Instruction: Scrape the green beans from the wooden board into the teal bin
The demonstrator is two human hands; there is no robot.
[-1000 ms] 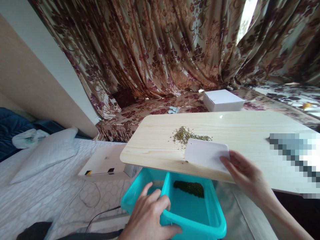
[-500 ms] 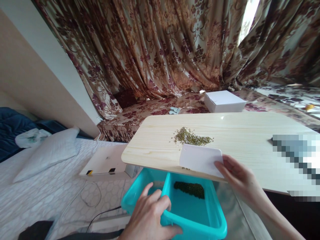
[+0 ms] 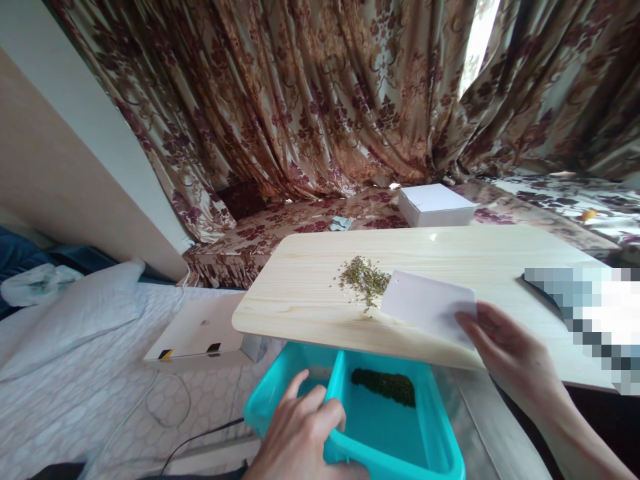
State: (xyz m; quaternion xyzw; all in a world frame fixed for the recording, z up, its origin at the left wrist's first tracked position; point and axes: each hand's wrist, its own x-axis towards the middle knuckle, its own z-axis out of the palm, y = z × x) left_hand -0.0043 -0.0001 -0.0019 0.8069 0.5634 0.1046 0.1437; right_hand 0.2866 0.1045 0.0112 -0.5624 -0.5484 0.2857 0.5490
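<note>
My right hand (image 3: pixel 510 340) pinches a flat white plastic scraper (image 3: pixel 431 303) by its right end, thumb on top. The scraper rests tilted over the wooden tabletop (image 3: pixel 285 293), its left edge against a scattered pile of small green beans (image 3: pixel 361 277) that look like mung beans. Below the table's front edge stands a turquoise two-compartment bin (image 3: pixel 453 440). More of the green beans (image 3: pixel 384 387) lie heaped at the back of its right compartment. My left hand (image 3: pixel 305 427) grips the bin's near rim by the divider, index finger stretched over the left compartment.
A white box (image 3: pixel 437 205) and a small grey-blue cloth (image 3: pixel 341 223) lie on the flowered cover behind the table. At left, a flat white carton (image 3: pixel 195 330) rests on the bed (image 3: pixel 115 373) near a pillow (image 3: pixel 95 313). A blurred-out object (image 3: pixel 575 307) is at the table's right.
The scraper in my right hand has moved right and away from the table's front edge, to the right side of the bean pile. My left hand stays on the bin.
</note>
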